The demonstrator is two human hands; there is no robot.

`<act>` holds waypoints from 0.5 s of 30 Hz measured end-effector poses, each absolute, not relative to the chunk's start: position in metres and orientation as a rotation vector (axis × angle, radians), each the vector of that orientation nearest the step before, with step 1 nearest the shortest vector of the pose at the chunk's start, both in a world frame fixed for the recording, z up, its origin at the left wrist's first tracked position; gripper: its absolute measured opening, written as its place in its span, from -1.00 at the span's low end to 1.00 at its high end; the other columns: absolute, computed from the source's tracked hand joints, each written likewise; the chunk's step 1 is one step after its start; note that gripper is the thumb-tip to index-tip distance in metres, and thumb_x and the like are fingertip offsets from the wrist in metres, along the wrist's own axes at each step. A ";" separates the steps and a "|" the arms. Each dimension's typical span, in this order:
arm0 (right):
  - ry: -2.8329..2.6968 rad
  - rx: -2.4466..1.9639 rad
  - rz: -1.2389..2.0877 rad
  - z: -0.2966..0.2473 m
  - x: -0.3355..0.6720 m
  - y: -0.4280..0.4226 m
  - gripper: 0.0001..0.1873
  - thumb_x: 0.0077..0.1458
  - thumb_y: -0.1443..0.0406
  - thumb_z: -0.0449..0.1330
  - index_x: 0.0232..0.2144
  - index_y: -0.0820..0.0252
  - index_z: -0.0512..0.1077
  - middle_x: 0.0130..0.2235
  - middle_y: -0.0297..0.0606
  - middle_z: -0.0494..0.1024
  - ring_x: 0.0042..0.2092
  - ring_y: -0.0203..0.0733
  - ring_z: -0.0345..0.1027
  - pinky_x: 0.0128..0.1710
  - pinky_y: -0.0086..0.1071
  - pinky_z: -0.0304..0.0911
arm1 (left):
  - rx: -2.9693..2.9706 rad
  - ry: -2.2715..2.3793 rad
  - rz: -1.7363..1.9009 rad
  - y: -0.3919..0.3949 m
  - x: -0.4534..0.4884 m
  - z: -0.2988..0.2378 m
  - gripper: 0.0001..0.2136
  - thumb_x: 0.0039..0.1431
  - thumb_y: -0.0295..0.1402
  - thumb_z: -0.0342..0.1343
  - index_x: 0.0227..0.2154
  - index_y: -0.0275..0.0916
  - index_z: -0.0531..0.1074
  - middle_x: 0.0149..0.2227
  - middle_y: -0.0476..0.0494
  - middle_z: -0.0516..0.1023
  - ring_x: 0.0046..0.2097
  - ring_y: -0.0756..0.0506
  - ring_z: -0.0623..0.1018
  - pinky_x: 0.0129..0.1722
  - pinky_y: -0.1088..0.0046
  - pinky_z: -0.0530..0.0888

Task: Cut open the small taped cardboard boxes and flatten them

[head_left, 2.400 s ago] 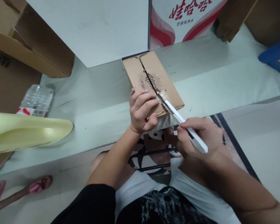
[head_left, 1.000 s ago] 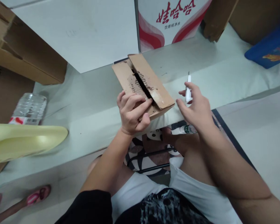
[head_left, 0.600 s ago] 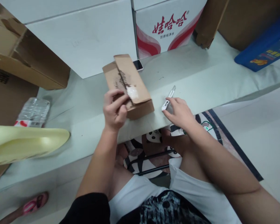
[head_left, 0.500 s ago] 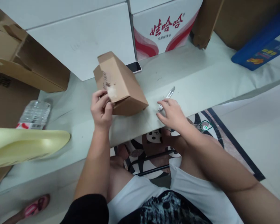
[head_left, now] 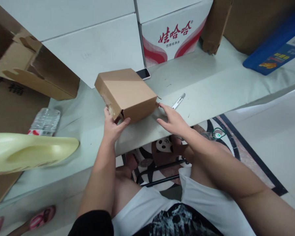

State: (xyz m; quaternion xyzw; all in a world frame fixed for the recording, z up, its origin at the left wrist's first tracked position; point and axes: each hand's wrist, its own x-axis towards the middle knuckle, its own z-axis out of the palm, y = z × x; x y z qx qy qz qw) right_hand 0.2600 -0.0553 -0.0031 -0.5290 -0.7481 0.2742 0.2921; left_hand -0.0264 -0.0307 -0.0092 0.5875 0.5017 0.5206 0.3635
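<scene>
A small brown cardboard box (head_left: 127, 88) rests tilted on the pale green tabletop, its left side raised. My left hand (head_left: 114, 126) grips its near left corner, thumb against the front face and fingers along the taped, torn left side. Close to the box's right corner is my right hand (head_left: 170, 118), thumb and fingers apart, fingertips at or just touching the corner. A box cutter (head_left: 179, 101) lies on the table just beyond the right hand, partly hidden by it. Behind the box a phone (head_left: 144, 74) is partly covered.
White cartons (head_left: 174, 36) stand along the back. On the left are an open brown carton (head_left: 56, 73), a clear plastic bottle pack (head_left: 46, 119) and a pale yellow plastic object (head_left: 39, 150). A blue container (head_left: 270, 55) stands at right. A person's foot in a pink sandal (head_left: 43, 218) shows lower left.
The box has tipped over and turned so its broad plain face is up. My left hand has shifted its grip to the near corner. My right hand has moved left from the cutter to the box.
</scene>
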 end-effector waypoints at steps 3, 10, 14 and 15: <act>-1.912 -1.341 0.757 0.005 0.263 -0.053 -0.28 0.13 0.10 0.18 0.31 0.21 0.29 0.28 0.08 0.42 0.31 0.27 0.29 0.28 0.25 0.24 | 1.348 1.177 1.325 -0.034 -0.026 -0.006 -0.31 -0.27 -0.09 0.55 0.01 -0.13 0.53 0.08 -0.25 0.45 0.12 -0.31 0.55 0.06 0.16 0.61; -1.634 -1.302 0.939 0.019 0.269 -0.058 -0.39 -0.05 0.02 0.32 0.01 0.22 0.48 0.02 0.04 0.57 0.12 0.22 0.44 0.12 0.09 0.39 | 1.327 1.081 1.136 -0.036 -0.026 -0.008 -0.30 -0.42 -0.14 0.61 -0.07 -0.12 0.59 -0.05 -0.23 0.64 0.04 -0.29 0.62 0.08 0.17 0.61; -1.579 -1.448 0.931 0.015 0.272 -0.056 -0.47 -0.17 -0.03 0.41 -0.24 0.16 0.44 -0.23 -0.10 0.57 -0.10 0.13 0.48 -0.04 0.03 0.41 | 1.497 1.144 1.093 -0.032 -0.024 -0.014 -0.37 -0.24 0.05 0.51 -0.09 -0.16 0.59 -0.12 -0.26 0.64 -0.03 -0.31 0.63 -0.01 0.09 0.63; -1.546 -1.498 0.893 0.015 0.273 -0.055 -0.42 -0.21 -0.05 0.43 -0.22 0.15 0.41 -0.25 -0.13 0.55 -0.13 0.11 0.47 -0.09 0.01 0.41 | 1.567 1.156 1.105 -0.031 -0.024 -0.014 -0.38 -0.20 0.09 0.48 -0.11 -0.16 0.59 -0.12 -0.27 0.63 -0.02 -0.31 0.62 0.00 0.09 0.62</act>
